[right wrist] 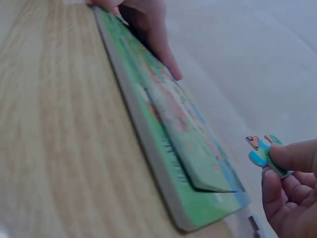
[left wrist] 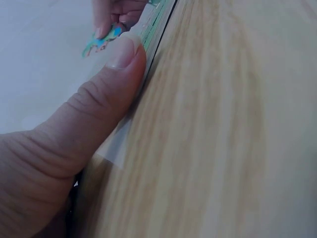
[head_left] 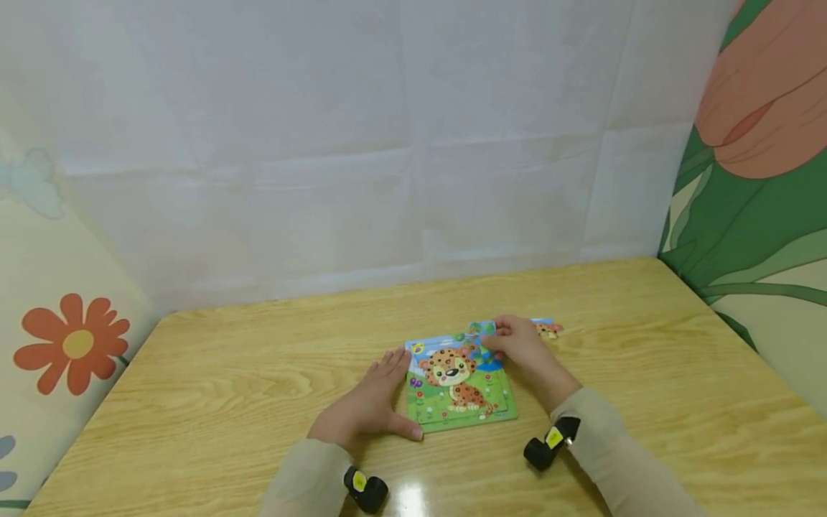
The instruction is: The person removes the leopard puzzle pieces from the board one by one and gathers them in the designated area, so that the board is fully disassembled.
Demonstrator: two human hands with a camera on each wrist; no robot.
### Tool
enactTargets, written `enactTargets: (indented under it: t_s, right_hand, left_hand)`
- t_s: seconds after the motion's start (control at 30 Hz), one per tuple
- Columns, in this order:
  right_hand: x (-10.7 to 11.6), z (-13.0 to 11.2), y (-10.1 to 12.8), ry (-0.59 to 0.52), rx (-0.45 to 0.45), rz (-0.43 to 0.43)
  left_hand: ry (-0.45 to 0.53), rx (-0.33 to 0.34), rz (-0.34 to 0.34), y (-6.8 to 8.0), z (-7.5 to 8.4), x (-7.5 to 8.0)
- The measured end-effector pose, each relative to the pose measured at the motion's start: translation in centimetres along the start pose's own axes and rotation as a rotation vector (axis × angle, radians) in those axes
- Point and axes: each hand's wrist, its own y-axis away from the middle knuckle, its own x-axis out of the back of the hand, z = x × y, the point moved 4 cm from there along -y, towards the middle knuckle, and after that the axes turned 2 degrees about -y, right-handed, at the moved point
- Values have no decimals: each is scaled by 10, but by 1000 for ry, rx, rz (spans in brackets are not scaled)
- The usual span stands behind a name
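Observation:
A jigsaw puzzle board [head_left: 459,402] with a cartoon leopard on green grass lies on the table. My left hand [head_left: 368,402] rests along its left side, fingers stretched out and thumb at the near left corner. At the far right corner, my right hand [head_left: 526,352] pinches a puzzle piece [right wrist: 260,154] between thumb and fingers. That piece, blue and green with a bit of orange, is held above the board in the right wrist view. Part of the board's far right corner is hidden by the right hand and the piece.
Beyond the right hand, a loose leopard-patterned piece [head_left: 550,329] lies on the wooden table [head_left: 258,373]. A white cloth [head_left: 323,179] hangs behind the table's far edge. Walls with painted flowers stand at both sides.

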Motion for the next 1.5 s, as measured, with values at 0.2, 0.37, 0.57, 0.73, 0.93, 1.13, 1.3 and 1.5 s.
enactTargets:
  t_s: [0.2,0.37,0.57,0.73,0.93,1.13,1.3,1.5]
  right_hand:
    - [15,-9,3,4,0,13]
    - [31,-17,6,-38,31,42]
    - [51,-20,10,-69,35,92]
    - [66,-19,12,-29,41,112]
    - [80,-14,12,0,31,136]
    - [92,-8,11,17,36,151]
    - [103,-1,8,39,23,177]
    - [114,6,5,80,5,199]
  left_hand:
    - [-10,-2,-2,0,-1,0]
    - [-10,2,-4,-1,-3,-1]
    - [0,5,-3,0,-3,1]
    - [1,4,-2,0,-3,2]
    - [6,5,-1,0,-4,2]
    - [4,7,-2,-1,-4,1]
    - [12,8,-5,-1,-2,3]
    - [16,2,-2,-1,-1,3]
